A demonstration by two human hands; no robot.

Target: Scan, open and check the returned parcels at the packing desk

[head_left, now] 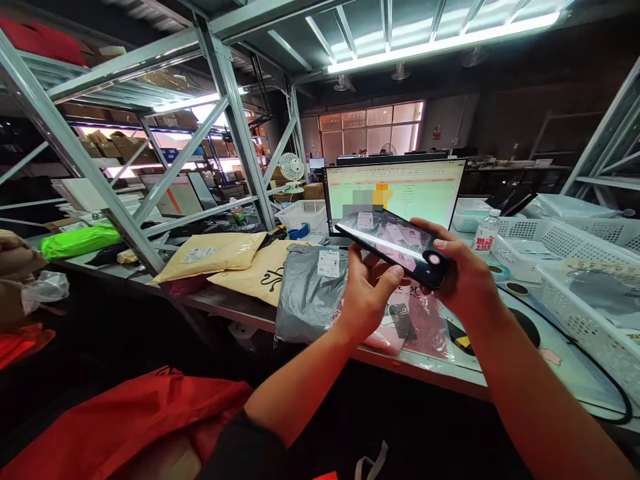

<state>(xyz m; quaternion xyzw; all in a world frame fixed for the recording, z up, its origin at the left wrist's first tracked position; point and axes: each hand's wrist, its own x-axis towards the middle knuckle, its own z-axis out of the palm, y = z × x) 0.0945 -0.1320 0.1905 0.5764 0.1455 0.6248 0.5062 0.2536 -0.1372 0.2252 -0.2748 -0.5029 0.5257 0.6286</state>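
Half-hidden pink packet (390, 343) under phone (395, 245)

Both arms reach forward and up from the bottom edge, the hands meeting close together at chest height. The left forearm (300, 387) rises bare from lower centre, wrist bent slightly back. The left hand (367, 287) shows its back to the camera, fingers curled upward in a grip and thumb angled to the right. The right forearm (540, 413) comes in from the lower right corner. The right hand (463, 270) is clenched in a grip, thumb lying along the top and knuckles turned outward.
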